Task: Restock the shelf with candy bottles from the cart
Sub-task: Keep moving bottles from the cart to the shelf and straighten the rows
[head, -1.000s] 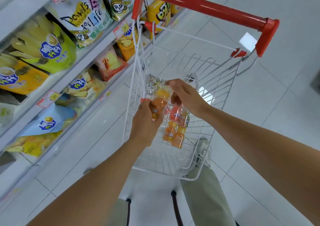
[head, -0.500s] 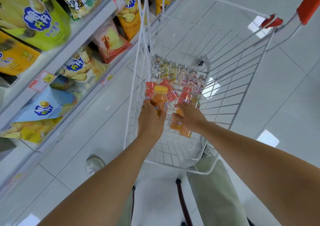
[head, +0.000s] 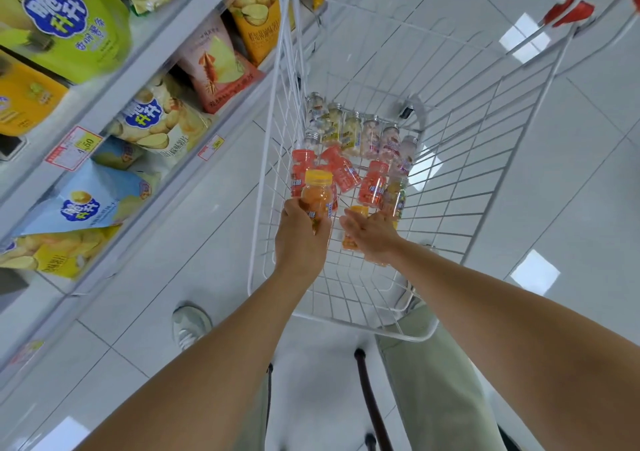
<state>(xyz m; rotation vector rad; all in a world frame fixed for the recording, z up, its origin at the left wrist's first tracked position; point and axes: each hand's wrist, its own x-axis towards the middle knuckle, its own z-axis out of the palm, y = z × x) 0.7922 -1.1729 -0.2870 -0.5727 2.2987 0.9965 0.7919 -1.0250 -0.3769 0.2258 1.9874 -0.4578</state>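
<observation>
candy bottles (head: 349,160) lay in the cart (head: 491,146) just beyond our hands; our left hand (head: 301,239) still gripped one orange bottle (head: 317,196) while our right hand (head: 372,237) had dropped to curl round a second bottle (head: 349,241), so shelving seemed near.

the cart (head: 485,111) stands just right of the shelf (head: 166,45), whose tiers carry bags (head: 152,121). in the cart, the far bottles (head: 360,132) lie in a row at the far end, with the middle bottles (head: 341,170) just before them. nearest, the left hand (head: 301,239) holds the left bottle (head: 317,196) upright by the cart's left wall. right of it, lower, the right hand (head: 372,236) grips the right bottle (head: 348,243).
</observation>
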